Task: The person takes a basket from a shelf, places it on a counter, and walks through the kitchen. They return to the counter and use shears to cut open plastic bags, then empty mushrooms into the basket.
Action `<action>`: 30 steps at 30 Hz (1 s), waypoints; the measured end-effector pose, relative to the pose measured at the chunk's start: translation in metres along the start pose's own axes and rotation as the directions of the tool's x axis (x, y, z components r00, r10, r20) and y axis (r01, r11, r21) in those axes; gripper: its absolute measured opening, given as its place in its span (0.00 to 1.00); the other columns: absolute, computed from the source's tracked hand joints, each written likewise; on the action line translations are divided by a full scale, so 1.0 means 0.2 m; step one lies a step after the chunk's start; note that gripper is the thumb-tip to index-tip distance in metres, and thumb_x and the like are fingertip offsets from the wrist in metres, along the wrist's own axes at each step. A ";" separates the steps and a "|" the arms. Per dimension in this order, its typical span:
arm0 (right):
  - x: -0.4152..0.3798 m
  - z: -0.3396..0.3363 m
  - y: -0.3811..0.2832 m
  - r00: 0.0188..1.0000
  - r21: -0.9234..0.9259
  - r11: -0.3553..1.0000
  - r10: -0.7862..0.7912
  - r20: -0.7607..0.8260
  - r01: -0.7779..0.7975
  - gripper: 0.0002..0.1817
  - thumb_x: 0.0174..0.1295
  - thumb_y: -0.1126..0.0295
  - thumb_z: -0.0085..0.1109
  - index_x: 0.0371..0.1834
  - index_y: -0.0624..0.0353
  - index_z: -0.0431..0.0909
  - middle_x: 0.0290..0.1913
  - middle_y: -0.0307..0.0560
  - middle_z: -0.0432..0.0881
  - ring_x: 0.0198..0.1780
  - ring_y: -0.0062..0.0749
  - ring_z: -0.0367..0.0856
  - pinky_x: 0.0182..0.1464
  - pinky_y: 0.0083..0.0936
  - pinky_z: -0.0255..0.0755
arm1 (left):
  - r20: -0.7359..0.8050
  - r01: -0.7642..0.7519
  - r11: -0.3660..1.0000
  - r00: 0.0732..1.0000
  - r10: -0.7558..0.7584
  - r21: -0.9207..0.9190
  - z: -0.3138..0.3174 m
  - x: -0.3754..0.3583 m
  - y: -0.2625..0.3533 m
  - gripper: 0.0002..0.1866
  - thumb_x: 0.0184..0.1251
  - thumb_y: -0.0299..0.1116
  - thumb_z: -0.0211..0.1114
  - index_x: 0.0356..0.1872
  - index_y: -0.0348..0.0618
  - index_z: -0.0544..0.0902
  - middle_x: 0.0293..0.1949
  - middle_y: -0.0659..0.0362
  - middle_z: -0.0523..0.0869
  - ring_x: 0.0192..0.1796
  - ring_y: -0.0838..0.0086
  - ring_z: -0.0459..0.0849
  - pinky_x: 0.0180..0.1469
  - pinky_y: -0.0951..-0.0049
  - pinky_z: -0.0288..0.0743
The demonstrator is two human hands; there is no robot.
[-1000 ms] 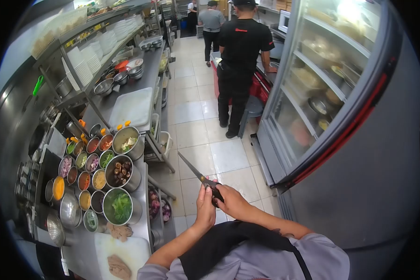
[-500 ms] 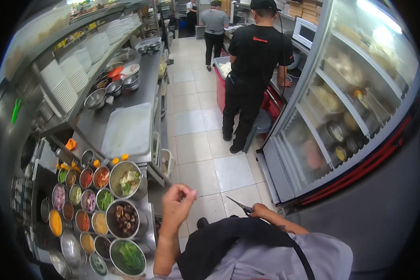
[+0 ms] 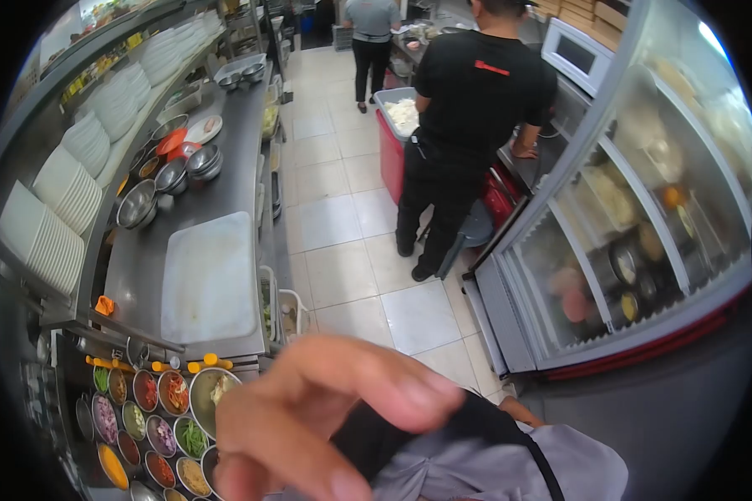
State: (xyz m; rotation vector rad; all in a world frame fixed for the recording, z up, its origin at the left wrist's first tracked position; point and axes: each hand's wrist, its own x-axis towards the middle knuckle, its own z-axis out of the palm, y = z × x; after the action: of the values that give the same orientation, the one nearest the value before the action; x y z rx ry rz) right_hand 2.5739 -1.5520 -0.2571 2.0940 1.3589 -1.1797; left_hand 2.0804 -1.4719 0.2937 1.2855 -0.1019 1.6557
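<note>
My left hand (image 3: 309, 417) is raised close to the camera and looms large and slightly blurred. Its fingers are curved, with a gap between the thumb and the forefinger, and nothing shows in that gap. Behind it lies my black apron over a grey shirt (image 3: 493, 463). Of my right arm (image 3: 522, 411) only a small patch of skin shows at the apron's right edge; the fingers and anything in them are hidden. To the left, metal tubs hold chopped red peppers (image 3: 175, 392), green strips (image 3: 194, 438) and diced purple onion (image 3: 104, 419). My left hand covers part of the nearest tubs.
A white cutting board (image 3: 209, 275) lies on the steel counter, below stacked white plates (image 3: 38, 238). A co-worker in black (image 3: 480, 92) stands ahead beside a red bin (image 3: 390, 159). A glass-door fridge (image 3: 627, 225) stands on the right. Another person (image 3: 372, 33) is farther off.
My left hand has come up much closer to the camera, its fingertips parting. My right hand and the scissors-like tool it held have dropped mostly out of sight. The view has shifted forward.
</note>
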 end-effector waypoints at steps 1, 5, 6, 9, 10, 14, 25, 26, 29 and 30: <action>0.00 -0.09 -0.12 0.996 0.053 0.994 0.094 -0.008 -0.093 0.28 0.49 0.44 0.70 0.21 0.65 0.83 0.20 0.50 0.84 0.23 0.35 0.86 0.28 0.30 0.77 | -0.015 -0.004 0.998 1.000 0.003 -0.059 0.01 0.06 -0.08 0.14 0.78 0.43 0.51 0.35 0.44 0.73 0.42 0.50 0.78 0.50 0.51 0.82 0.55 0.49 0.78; 0.32 -0.43 -0.48 0.985 0.011 0.985 -0.172 -0.010 0.172 0.31 0.48 0.41 0.68 0.22 0.66 0.84 0.21 0.52 0.84 0.25 0.39 0.87 0.31 0.33 0.78 | 0.005 -0.337 0.911 0.938 0.348 -0.238 0.01 0.29 -0.39 0.27 0.79 0.53 0.41 0.46 0.37 0.78 0.56 0.35 0.72 0.49 0.50 0.83 0.51 0.50 0.79; 0.33 -0.55 -0.70 0.978 -0.067 0.977 -0.207 -0.039 0.204 0.31 0.48 0.41 0.66 0.21 0.66 0.84 0.20 0.54 0.84 0.25 0.41 0.86 0.33 0.34 0.79 | 0.016 -0.354 0.895 0.928 0.371 -0.271 -0.03 0.33 -0.43 0.28 0.79 0.53 0.41 0.46 0.37 0.79 0.57 0.32 0.71 0.50 0.47 0.81 0.53 0.48 0.77; 0.43 -0.83 -1.24 0.932 -0.258 0.913 -0.350 -0.093 0.317 0.25 0.49 0.47 0.65 0.21 0.63 0.84 0.21 0.54 0.83 0.26 0.43 0.85 0.34 0.35 0.79 | 0.038 -0.395 0.842 0.898 0.438 -0.367 -0.15 0.43 -0.53 0.31 0.79 0.55 0.40 0.44 0.35 0.82 0.59 0.23 0.67 0.56 0.37 0.78 0.60 0.41 0.70; 0.56 -0.85 -1.38 0.944 -0.260 0.922 -0.318 -0.086 0.287 0.23 0.49 0.48 0.65 0.24 0.62 0.85 0.22 0.53 0.84 0.27 0.43 0.86 0.35 0.35 0.79 | 0.036 -0.404 0.834 0.893 0.449 -0.377 -0.20 0.47 -0.55 0.32 0.79 0.55 0.39 0.44 0.35 0.82 0.59 0.21 0.67 0.57 0.35 0.77 0.61 0.40 0.69; 0.80 -1.03 -1.99 0.874 -0.302 0.839 -0.484 -0.032 0.453 0.24 0.49 0.49 0.68 0.24 0.64 0.84 0.21 0.53 0.84 0.26 0.42 0.86 0.35 0.34 0.79 | 0.133 -0.293 0.889 0.924 0.358 -0.351 -0.46 0.62 -0.55 0.34 0.79 0.56 0.38 0.39 0.35 0.83 0.53 0.21 0.72 0.57 0.38 0.78 0.62 0.38 0.67; 1.14 -1.19 -2.99 0.795 -0.313 0.741 -0.599 0.090 0.594 0.30 0.46 0.44 0.70 0.37 0.64 0.86 0.31 0.58 0.86 0.36 0.47 0.87 0.41 0.38 0.78 | 0.261 0.119 0.942 0.965 -0.035 -0.315 -1.40 0.90 -0.36 0.44 0.76 0.61 0.33 0.67 0.19 0.59 0.65 0.17 0.58 0.74 0.42 0.58 0.74 0.42 0.44; 1.16 -1.23 -3.05 0.810 -0.302 0.756 -0.575 0.117 0.580 0.30 0.46 0.44 0.70 0.37 0.64 0.86 0.32 0.58 0.86 0.37 0.48 0.87 0.41 0.39 0.78 | 0.247 0.095 0.942 0.969 -0.013 -0.323 -1.48 0.96 -0.38 0.43 0.76 0.61 0.34 0.65 0.19 0.60 0.65 0.17 0.58 0.74 0.41 0.59 0.73 0.42 0.45; 1.22 -1.31 -3.19 0.830 -0.229 0.801 -0.551 0.080 0.554 0.30 0.47 0.44 0.70 0.37 0.63 0.86 0.32 0.58 0.86 0.36 0.49 0.86 0.40 0.40 0.78 | 0.222 0.052 0.934 0.975 0.030 -0.354 -1.68 1.13 -0.45 0.40 0.76 0.60 0.36 0.61 0.22 0.64 0.64 0.17 0.59 0.72 0.40 0.61 0.71 0.41 0.49; 1.24 -1.34 -3.25 0.825 -0.239 0.799 -0.565 0.018 0.552 0.28 0.47 0.45 0.70 0.37 0.62 0.86 0.31 0.58 0.86 0.36 0.49 0.86 0.40 0.39 0.78 | 0.218 0.042 0.930 0.975 0.041 -0.364 -1.74 1.18 -0.48 0.39 0.76 0.60 0.37 0.59 0.23 0.65 0.64 0.17 0.59 0.72 0.39 0.61 0.71 0.41 0.51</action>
State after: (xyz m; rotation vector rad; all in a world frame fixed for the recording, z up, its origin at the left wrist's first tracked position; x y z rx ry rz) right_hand 2.1657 -0.9299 -0.2224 1.6062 2.1262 -1.0941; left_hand 1.9255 -1.0688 0.2791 1.1729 -0.5239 1.4032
